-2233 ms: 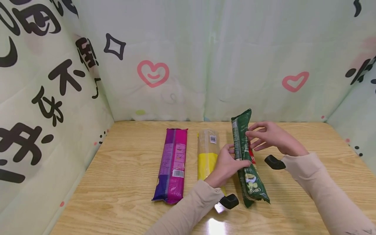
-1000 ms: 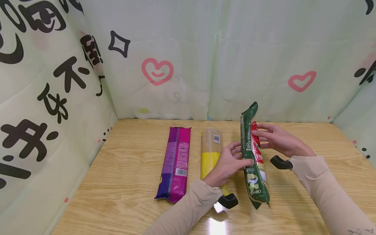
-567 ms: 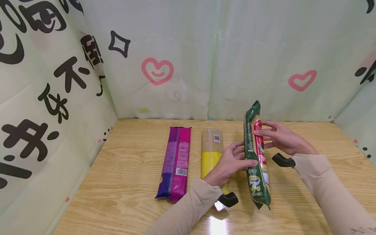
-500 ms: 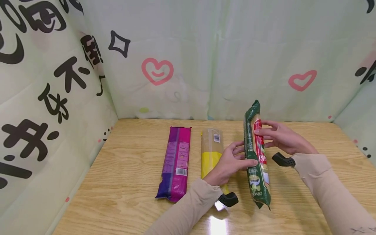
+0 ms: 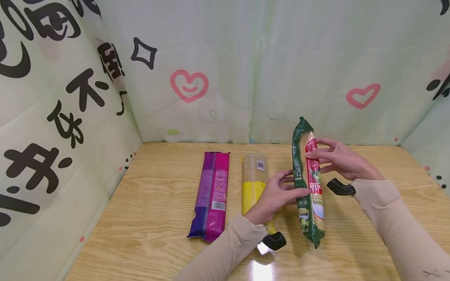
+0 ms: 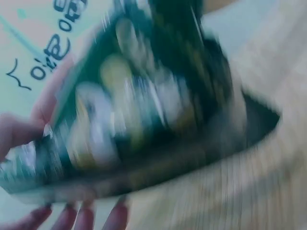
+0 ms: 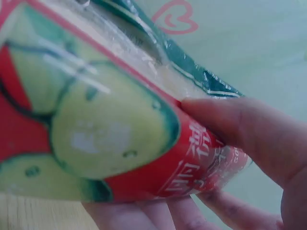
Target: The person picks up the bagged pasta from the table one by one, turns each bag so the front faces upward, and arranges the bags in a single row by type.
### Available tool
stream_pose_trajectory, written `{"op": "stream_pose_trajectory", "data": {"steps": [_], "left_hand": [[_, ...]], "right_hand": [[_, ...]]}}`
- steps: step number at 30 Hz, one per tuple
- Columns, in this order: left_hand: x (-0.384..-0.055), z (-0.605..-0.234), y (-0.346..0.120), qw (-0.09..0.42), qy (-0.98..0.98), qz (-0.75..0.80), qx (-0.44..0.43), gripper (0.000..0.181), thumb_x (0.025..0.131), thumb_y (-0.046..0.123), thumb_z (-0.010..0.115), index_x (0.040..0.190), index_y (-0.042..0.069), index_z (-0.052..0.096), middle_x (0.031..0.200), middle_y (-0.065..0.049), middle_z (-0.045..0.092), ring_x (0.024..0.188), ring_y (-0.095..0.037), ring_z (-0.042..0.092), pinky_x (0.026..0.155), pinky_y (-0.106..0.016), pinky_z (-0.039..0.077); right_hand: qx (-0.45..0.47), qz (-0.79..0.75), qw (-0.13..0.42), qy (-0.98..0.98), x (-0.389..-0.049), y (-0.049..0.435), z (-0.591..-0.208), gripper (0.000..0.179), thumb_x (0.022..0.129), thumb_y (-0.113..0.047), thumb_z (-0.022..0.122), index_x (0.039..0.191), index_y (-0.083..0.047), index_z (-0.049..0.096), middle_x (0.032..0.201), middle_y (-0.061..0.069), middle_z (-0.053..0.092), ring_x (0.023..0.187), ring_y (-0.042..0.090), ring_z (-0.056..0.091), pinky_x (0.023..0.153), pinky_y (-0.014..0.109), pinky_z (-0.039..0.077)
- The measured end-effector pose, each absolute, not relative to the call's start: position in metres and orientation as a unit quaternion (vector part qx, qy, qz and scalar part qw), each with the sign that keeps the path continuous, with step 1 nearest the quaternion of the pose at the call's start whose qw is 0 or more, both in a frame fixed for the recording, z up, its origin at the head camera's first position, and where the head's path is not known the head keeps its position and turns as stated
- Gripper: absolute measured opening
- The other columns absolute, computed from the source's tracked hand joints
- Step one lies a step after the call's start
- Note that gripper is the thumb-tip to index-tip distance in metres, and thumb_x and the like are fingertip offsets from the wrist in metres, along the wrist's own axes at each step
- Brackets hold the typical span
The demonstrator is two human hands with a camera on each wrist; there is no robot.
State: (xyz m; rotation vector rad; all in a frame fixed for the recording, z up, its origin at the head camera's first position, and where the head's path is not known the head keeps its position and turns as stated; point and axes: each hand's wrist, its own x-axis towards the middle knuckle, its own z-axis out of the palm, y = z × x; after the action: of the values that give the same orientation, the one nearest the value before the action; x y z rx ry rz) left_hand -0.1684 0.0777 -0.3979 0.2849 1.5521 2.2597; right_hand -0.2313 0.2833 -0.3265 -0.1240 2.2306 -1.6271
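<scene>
Green packet [image 5: 308, 183] held off the table [image 5: 147, 218], long axis running away from the person; left hand [image 5: 277, 194] grips its middle, right hand [image 5: 339, 160] pinches the far end.

The right hand [image 7: 249, 163] pinches the green-and-red packet [image 7: 96, 115], thumb on its printed face.

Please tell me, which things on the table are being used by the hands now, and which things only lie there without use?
In use:
- green packet, held up off the table
- left hand, gripping its middle
- right hand, holding its upper part

Only lying there:
- purple and pink packet, flat on the wooden table
- yellow packet, flat beside it
</scene>
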Motion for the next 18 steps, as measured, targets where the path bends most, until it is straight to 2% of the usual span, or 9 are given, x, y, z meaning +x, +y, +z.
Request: {"op": "stream_pose_trajectory", "data": {"steps": [5,7,14,18], "left_hand": [[-0.164,-0.392,0.077,0.141,0.547,0.824,0.044,0.043,0.076,0.012,0.074,0.116,0.013,0.055,0.106,-0.005,0.059,0.092,-0.018,0.059,0.074,-0.035,0.054],[-0.16,-0.389,0.077,0.114,0.577,0.808,0.033,0.045,0.075,0.014,0.076,0.115,0.014,0.056,0.105,-0.002,0.058,0.092,-0.017,0.058,0.074,-0.032,0.053],[-0.147,-0.382,0.081,0.053,0.686,0.726,0.019,0.063,0.069,0.029,0.081,0.122,0.031,0.048,0.107,0.008,0.056,0.093,-0.009,0.055,0.072,-0.024,0.049],[-0.144,-0.381,0.084,0.04,0.707,0.705,0.025,0.069,0.068,0.032,0.081,0.126,0.032,0.044,0.108,0.01,0.054,0.093,-0.008,0.054,0.073,-0.022,0.048]], "right_hand": [[-0.04,-0.576,0.17,0.799,-0.23,0.283,-0.324,0.068,0.09,-0.023,0.06,0.14,-0.005,0.018,0.098,0.0,0.063,0.086,0.021,0.064,0.072,0.044,0.054],[-0.04,-0.576,0.167,0.8,-0.23,0.283,-0.323,0.067,0.09,-0.023,0.061,0.139,-0.004,0.02,0.097,-0.001,0.063,0.085,0.021,0.064,0.071,0.044,0.054],[-0.03,-0.571,0.156,0.805,-0.231,0.28,-0.32,0.062,0.088,-0.025,0.063,0.134,-0.004,0.026,0.092,-0.003,0.064,0.081,0.021,0.065,0.07,0.045,0.054],[-0.022,-0.565,0.153,0.81,-0.231,0.279,-0.318,0.065,0.087,-0.027,0.064,0.134,-0.004,0.026,0.092,-0.002,0.064,0.081,0.022,0.065,0.07,0.045,0.054]]}}
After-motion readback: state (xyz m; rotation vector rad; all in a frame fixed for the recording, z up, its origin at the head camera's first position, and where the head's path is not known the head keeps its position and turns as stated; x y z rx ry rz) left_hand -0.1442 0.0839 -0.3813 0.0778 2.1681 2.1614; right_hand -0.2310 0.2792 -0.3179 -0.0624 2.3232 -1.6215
